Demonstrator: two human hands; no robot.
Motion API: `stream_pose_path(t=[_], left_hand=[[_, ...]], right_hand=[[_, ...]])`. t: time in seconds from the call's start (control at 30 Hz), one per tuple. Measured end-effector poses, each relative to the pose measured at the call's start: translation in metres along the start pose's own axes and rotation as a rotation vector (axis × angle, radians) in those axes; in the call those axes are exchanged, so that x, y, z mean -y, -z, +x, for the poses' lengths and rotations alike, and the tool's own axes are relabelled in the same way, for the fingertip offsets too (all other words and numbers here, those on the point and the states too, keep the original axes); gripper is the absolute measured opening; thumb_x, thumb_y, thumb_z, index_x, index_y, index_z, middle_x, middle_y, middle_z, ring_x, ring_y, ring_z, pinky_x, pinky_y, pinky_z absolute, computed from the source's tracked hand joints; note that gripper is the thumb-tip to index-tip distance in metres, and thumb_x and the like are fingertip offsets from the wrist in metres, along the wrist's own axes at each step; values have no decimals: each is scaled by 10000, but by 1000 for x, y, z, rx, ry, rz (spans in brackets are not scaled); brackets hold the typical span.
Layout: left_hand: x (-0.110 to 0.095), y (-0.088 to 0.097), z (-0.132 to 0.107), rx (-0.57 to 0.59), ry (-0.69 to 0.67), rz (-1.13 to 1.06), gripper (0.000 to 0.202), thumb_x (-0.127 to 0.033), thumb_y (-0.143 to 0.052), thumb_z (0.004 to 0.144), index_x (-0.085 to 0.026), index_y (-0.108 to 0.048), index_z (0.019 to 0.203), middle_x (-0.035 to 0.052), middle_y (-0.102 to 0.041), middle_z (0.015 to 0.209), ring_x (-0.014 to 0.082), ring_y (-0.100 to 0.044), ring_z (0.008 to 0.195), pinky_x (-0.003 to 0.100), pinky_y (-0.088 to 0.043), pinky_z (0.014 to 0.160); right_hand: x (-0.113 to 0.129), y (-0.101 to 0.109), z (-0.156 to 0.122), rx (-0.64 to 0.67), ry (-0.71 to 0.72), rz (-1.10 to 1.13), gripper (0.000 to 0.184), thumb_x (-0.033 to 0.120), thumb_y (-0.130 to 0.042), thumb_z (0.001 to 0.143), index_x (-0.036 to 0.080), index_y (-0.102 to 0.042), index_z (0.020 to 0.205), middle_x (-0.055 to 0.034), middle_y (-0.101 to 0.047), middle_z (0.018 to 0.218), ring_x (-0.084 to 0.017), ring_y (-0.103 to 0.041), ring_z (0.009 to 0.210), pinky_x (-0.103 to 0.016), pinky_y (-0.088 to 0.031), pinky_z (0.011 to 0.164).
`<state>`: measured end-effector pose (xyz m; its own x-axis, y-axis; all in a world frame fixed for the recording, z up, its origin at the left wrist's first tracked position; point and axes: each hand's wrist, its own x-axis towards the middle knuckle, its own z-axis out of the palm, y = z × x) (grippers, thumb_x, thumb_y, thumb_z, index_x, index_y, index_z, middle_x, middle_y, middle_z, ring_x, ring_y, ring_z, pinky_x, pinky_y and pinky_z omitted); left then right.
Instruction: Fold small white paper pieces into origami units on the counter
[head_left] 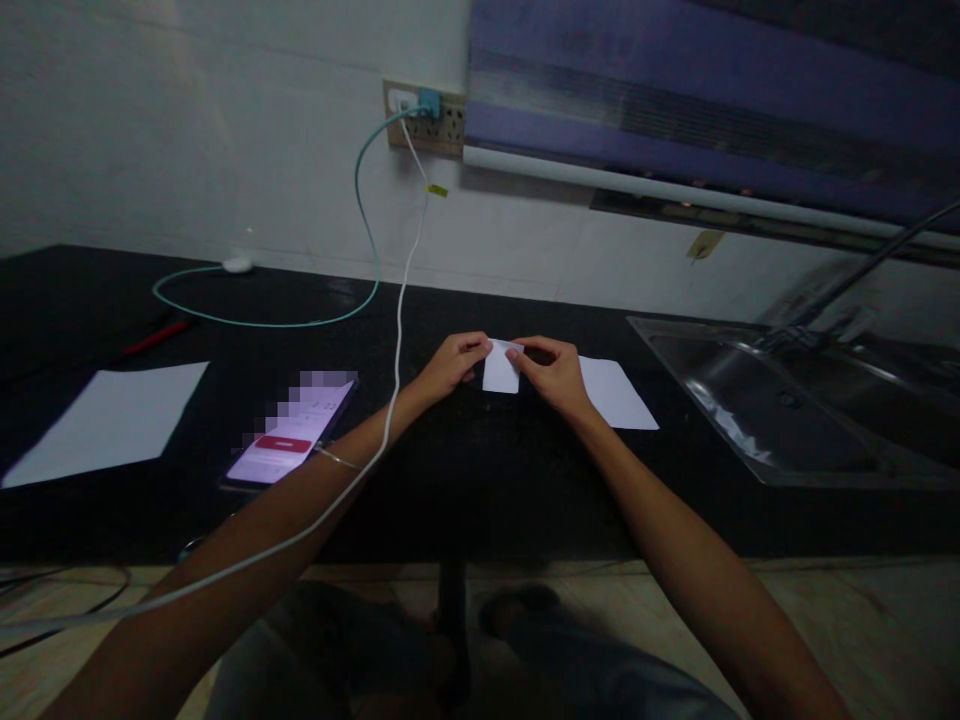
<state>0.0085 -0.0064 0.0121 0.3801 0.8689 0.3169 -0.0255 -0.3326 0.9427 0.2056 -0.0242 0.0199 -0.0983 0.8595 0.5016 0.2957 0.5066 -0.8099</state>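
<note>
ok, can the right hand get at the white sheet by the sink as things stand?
Probably yes: the white sheet lies right beside the right hand, nothing visible between. But that grip is on the small paper, so it'd likely need to let go first.

To your left on the glossy black desk (pixel 480 500) you have a slim smartphone with a lit, pale screen (pixel 292 430); beyond it, a thin teal cable (pixel 285 325) loops up to a beige wall socket panel (pixel 452 132), beside a white cord (pixel 399 335) with a yellow tag (pixel 436 191). A rectangular stainless-steel sink (pixel 750 400) lies to your right.
</note>
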Motion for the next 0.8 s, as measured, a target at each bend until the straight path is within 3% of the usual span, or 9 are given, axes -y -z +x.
stream_pose_path(t=[0.2, 0.37, 0.63, 0.8], left_hand=[[-4, -1, -2, -55, 57, -85, 202, -333, -634, 829, -153, -641, 737, 25, -582, 687, 110, -516, 583, 212, -322, 446], [-2, -2, -3, -53, 96, -116, 169, -296, -616, 832, -147, -646, 759, 50, -635, 734, 133, -583, 662, 210, -362, 491], [-6, 0, -3, 6, 147, -121, 135, -275, -648, 813, -143, -651, 787, 52, -643, 714, 122, -606, 639, 198, -403, 505], [-10, 1, -4, -26, 179, -106, 123, -255, -641, 793, -135, -658, 773, 48, -640, 694, 120, -598, 624, 208, -425, 522]], right_hand=[[10, -5, -7, -87, 246, -171, 139, 303, -698, 871, 230, -802, 926, -60, -761, 902, -195, -678, 832, -372, -535, 779], [6, -2, -9, 19, 441, -327, 194, 247, -649, 911, 261, -793, 1040, -70, -746, 978, -218, -660, 933, -410, -539, 832], [5, 6, -7, 122, 578, -485, 261, 236, -589, 961, 251, -749, 1166, -92, -712, 1042, -232, -626, 971, -411, -537, 833], [3, 7, -6, 161, 628, -565, 293, 199, -570, 960, 252, -723, 1204, -98, -698, 1081, -243, -601, 990, -422, -532, 829]])
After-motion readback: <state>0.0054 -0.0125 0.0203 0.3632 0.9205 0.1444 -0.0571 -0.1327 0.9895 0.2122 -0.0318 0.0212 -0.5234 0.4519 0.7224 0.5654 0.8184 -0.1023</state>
